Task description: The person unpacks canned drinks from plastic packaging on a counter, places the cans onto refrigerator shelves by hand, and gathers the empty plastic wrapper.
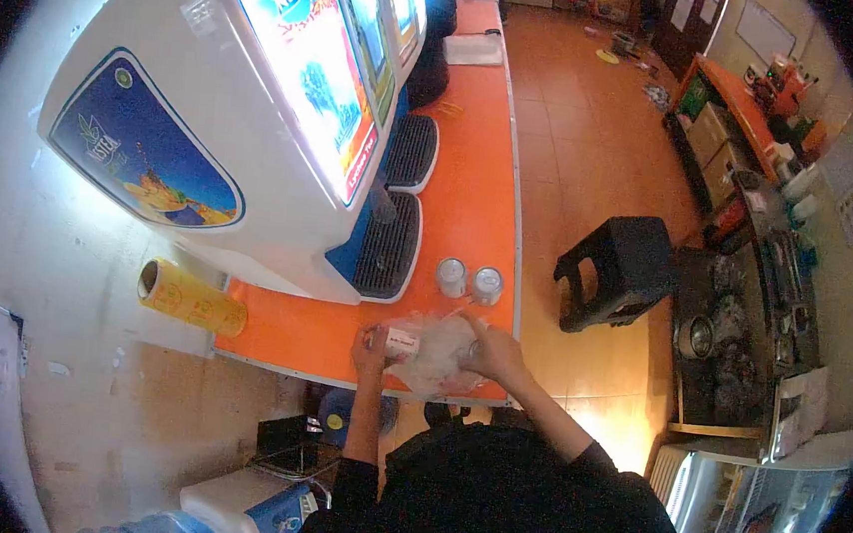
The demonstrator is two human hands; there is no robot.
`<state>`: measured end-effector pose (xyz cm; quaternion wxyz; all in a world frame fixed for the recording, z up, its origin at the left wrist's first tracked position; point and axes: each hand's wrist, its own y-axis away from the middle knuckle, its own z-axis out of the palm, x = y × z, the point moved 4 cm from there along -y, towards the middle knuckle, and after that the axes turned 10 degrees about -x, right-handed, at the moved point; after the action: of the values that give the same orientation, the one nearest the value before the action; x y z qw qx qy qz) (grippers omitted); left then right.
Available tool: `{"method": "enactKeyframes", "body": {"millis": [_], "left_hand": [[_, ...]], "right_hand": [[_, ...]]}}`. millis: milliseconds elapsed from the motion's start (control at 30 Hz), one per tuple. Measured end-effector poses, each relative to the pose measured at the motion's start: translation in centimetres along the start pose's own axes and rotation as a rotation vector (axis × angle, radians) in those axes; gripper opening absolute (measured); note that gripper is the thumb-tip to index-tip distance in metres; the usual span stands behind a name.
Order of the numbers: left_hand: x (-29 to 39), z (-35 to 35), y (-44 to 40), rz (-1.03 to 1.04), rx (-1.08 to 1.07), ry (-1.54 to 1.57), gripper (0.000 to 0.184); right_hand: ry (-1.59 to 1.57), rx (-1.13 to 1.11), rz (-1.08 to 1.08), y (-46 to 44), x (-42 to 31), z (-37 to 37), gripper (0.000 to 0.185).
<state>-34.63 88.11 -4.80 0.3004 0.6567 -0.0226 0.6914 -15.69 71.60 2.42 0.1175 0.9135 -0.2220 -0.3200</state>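
Observation:
My left hand [370,349] is closed round a small white box [401,343] with dark print, held over the front edge of the orange counter [291,331]. Beside it lies a crumpled clear plastic bag [431,359], bunched between my hands. My right hand [495,355] is closed at the bag's right side, on what looks like a can [467,354] inside the plastic; its fingers are partly hidden. Just beyond the bag, two silver cans [452,278] [486,285] stand upright side by side on the counter.
A large white drink dispenser [191,78] with drip trays [389,247] fills the counter's left side. A yellow roll [192,297] lies at the left end. To the right are a black stool [620,270], a cluttered shelf [733,321] and a glass-fronted cooler [752,518].

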Motion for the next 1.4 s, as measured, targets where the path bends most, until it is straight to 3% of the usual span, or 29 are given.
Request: {"method": "enactKeyframes", "body": {"millis": [33,67,100,300,433,500,633,800,833,900,967,1033,1100,1133,1167,1233,1267,1333,1400], "left_hand": [[-0.5,-0.5,0.1,-0.023,-0.07,0.05,0.033],[-1.1,-0.8,0.2,-0.048,-0.139,0.1,0.034],[-1.2,-1.2,0.1,-0.056,-0.137,0.102,0.034],[-0.8,-2.7,0.6,-0.048,-0.068,0.102,0.037],[-0.1,-2.8,0.5,-0.084,-0.153,-0.071,0.035],[0.4,-3.4,0.0,-0.064,-0.216,-0.2,0.037],[2.7,-4.2,0.4,-0.088,-0.249,0.003,0.04],[3.6,-4.6,0.4,-0.165,-0.335,0.356,0.032],[5.8,-3.8,0.8,0.376,-0.395,-0.301,0.031],[7.3,-0.9,2.5,0.909,-0.41,-0.967,0.033],[4.9,0.2,1.8,-0.234,-0.231,0.027,0.043],[3.2,1.3,1.4,-0.19,-0.23,-0.064,0.049],[3.8,3.2,1.7,-0.001,-0.341,-0.435,0.058],[2.6,3.2,1.0,0.129,-0.304,-0.675,0.066],[0.8,2.9,0.7,0.13,-0.317,-0.675,0.066],[0.8,4.7,1.8,0.402,-0.331,-0.81,0.069],[0.5,5.1,2.3,0.415,-0.34,-0.871,0.07],[0.9,6.3,3.6,0.434,-0.334,-0.916,0.071],[1.6,6.6,4.5,0.462,-0.326,-0.967,0.071]], "right_hand": [[0.001,-0.003,0.0,0.2,0.8,0.2,0.09],[-0.189,0.08,-0.013,0.6,1.7,0.1,0.08],[-0.378,0.161,-0.023,0.6,2.4,0.1,0.071],[-0.632,0.259,0.154,-1.3,9.1,2.9,0.047],[-0.762,0.222,0.036,-0.3,8.6,1.2,0.04],[-1.148,0.094,0.118,0.6,7.7,0.5,0.039],[-1.038,0.113,0.129,0.2,10.4,0.4,0.041],[-0.937,0.171,-0.124,0.5,9.9,-1.7,0.051],[-0.938,0.171,-0.123,0.6,9.3,-2.1,0.051],[-0.629,0.065,-0.127,0.7,7.2,-2.4,0.058],[-0.573,0.006,-0.188,0.7,4.8,-2.2,0.058],[-0.516,-0.046,-0.243,0.4,3.6,-1.2,0.058],[-0.157,0.053,-0.478,-0.2,3.0,0.9,0.054],[-0.241,0.072,-0.475,-0.3,2.9,1.6,0.052],[-0.241,0.08,-0.464,0.0,3.0,2.3,0.052],[-0.178,0.302,-0.38,1.0,2.3,1.9,0.054],[-0.176,0.312,-0.356,1.3,1.9,2.1,0.054],[-0.006,0.323,0.062,2.2,1.4,2.0,0.058],[-0.119,0.283,0.188,3.1,0.8,1.5,0.06]]}}
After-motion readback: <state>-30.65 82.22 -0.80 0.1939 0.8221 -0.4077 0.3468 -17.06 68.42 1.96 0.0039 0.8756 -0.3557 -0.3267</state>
